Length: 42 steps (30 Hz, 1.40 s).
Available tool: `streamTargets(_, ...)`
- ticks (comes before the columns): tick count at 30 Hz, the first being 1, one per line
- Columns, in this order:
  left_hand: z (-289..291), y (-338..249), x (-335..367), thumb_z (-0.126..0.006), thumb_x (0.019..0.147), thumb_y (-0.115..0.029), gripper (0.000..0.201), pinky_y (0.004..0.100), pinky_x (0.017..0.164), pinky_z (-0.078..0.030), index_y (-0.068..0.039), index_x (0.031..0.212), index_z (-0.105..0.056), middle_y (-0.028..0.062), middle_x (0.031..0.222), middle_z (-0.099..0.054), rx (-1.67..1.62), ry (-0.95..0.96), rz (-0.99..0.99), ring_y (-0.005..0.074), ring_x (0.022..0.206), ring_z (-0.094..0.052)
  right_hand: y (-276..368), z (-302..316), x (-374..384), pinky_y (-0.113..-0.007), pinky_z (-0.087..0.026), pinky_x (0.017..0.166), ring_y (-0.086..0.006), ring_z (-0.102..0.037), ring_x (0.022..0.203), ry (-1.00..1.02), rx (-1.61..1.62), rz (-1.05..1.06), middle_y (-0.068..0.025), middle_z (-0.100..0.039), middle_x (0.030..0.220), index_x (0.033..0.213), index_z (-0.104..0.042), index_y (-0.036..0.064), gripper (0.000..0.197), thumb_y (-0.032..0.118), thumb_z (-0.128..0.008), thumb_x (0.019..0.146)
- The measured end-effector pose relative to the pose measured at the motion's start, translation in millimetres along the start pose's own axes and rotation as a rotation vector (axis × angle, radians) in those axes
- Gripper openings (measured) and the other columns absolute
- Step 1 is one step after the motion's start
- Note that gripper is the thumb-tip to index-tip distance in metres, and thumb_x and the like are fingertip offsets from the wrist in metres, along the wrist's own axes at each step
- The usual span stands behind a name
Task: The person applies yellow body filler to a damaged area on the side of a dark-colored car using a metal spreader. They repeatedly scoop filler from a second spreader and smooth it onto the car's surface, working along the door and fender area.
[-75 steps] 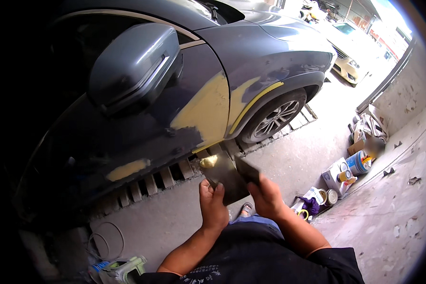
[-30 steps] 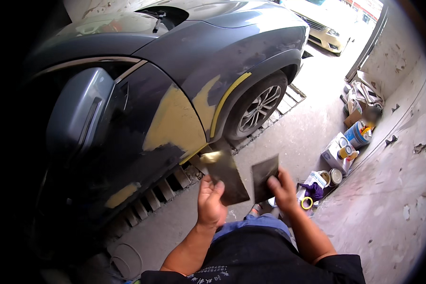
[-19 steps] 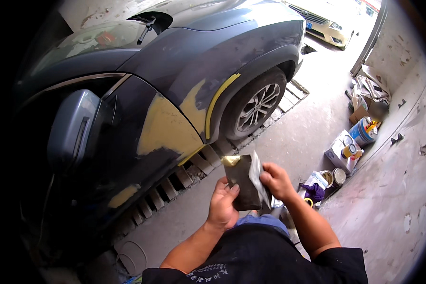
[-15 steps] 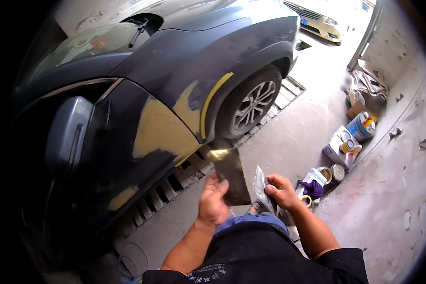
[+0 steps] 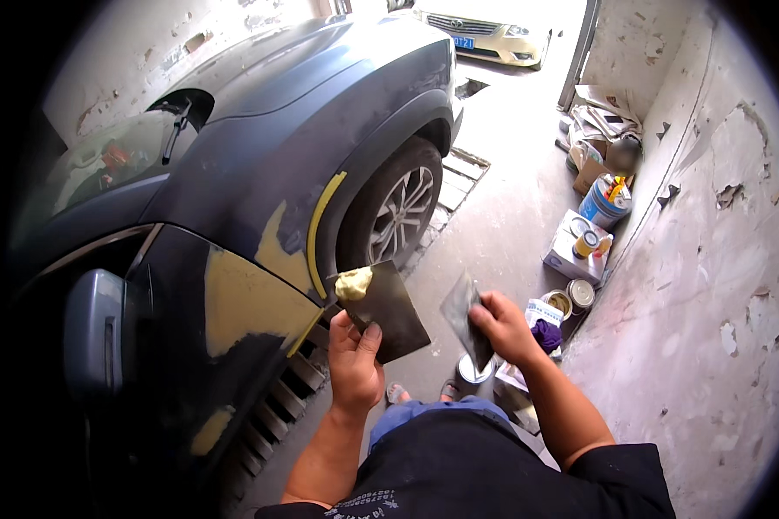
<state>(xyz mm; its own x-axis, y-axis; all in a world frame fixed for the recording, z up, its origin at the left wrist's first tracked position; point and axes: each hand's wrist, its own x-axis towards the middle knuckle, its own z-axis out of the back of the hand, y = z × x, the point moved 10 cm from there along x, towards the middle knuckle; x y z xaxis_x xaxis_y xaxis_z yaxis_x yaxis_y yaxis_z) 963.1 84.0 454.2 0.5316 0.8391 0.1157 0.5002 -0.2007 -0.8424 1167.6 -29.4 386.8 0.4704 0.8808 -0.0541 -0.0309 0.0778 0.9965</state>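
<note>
The left hand [image 5: 357,365] grips a dark flat plate [image 5: 396,313] bearing pale yellow paste [image 5: 353,284]; the right hand [image 5: 505,329] pinches a thin grey blade [image 5: 461,306], held apart.

The left forearm [image 5: 325,454] rises steeply from the lower edge, with the left wrist [image 5: 349,415] nearly straight. The left hand [image 5: 356,370] is closed in a grip, left thumb [image 5: 370,336] pointing upward, left fingers [image 5: 341,329] bent on the outer side. The right forearm [image 5: 564,402] slants up and leftward. The right hand [image 5: 506,327] is closed in a pinch, right thumb [image 5: 479,315] directed left; its fingertips are mostly hidden. Hands are apart, both held in front of the torso [image 5: 446,463], the right slightly farther forward.
</note>
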Motion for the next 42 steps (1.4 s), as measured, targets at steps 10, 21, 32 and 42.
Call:
streamTargets(10, -13.3, 0.1, 6.3, -0.045, 0.098, 0.001, 0.036, 0.0233, 0.086, -0.044, -0.006, 0.134, -0.042, 0.007, 0.122, -0.059, 0.276, 0.224, -0.067, 0.0104, 0.103, -0.057, 77.2, -31.7, -10.7, -0.041, -0.05, 0.066, -0.0361, -0.065, 0.074, -0.101, -0.415, 0.178, -0.0202, -0.065, 0.082, 0.099, -0.062, 0.0009, 0.031, 0.029, -0.068, 0.088)
streamTargets(21, -17.3, 8.7, 5.9, -0.053, 0.093, 0.002, 0.038, 0.024, 0.078, -0.049, -0.003, 0.131, -0.053, 0.0142, 0.102, -0.07, 0.81, 0.456, 0.013, 0.015, 0.089, -0.066, 70.0, -32.2, 2.5, -0.034, -0.05, 0.064, -0.0277, -0.067, 0.069, -0.07, -0.371, 0.2, -0.0168, -0.066, 0.077, 0.098, -0.062, 0.0006, 0.031, 0.029, -0.071, 0.087)
streamTargets(32, -35.8, 79.7, -8.3, -0.051, 0.089, -0.001, 0.037, 0.0384, 0.072, -0.05, -0.009, 0.125, -0.058, 0.0291, 0.089, -0.061, 1.281, 0.876, 0.355, 0.0433, 0.081, -0.061, 26.2, 17.6, 9.2, -0.037, -0.05, 0.073, -0.0314, -0.066, 0.082, -0.156, -0.281, 0.139, -0.0173, -0.068, 0.091, 0.103, -0.063, 0.0023, 0.032, 0.03, -0.067, 0.089)
streamTargets(42, 24.6, 102.9, 16.1, -0.05, 0.091, 0.003, 0.04, 0.0261, 0.094, -0.043, 0.006, 0.131, -0.049, 0.0086, 0.117, -0.062, 0.73, 0.481, 0.548, 0.0136, 0.104, -0.058, 94.9, 237.4, -88.9, -0.03, -0.05, 0.075, -0.0146, -0.062, 0.084, -0.813, -0.215, 0.406, -0.0113, -0.067, 0.093, 0.109, -0.06, 0.0002, 0.027, 0.018, -0.068, 0.09)
